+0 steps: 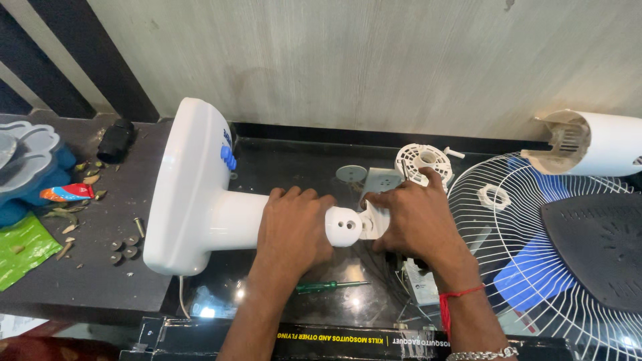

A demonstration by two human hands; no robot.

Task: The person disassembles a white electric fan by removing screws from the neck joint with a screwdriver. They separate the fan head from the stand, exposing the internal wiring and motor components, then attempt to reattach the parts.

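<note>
A white fan stand [194, 187] lies on its side on a dark glossy worktop [294, 160], its round base at the left and its neck pointing right. My left hand [292, 230] wraps around the neck just before its holed end. My right hand [418, 217] presses on a small white bracket part [372, 222] at the neck's tip, covering a grey part beneath the fingers. A green-handled screwdriver [331, 286] lies just in front of my left wrist.
A white wire fan guard [528, 267] with blue blades and a dark cover [595, 241] lies at right. A white motor housing [588, 144] and a round vented white cap [423, 162] sit behind. Loose screws [127, 246], a black box [348, 337] and colourful items [27, 180] lie at left and front.
</note>
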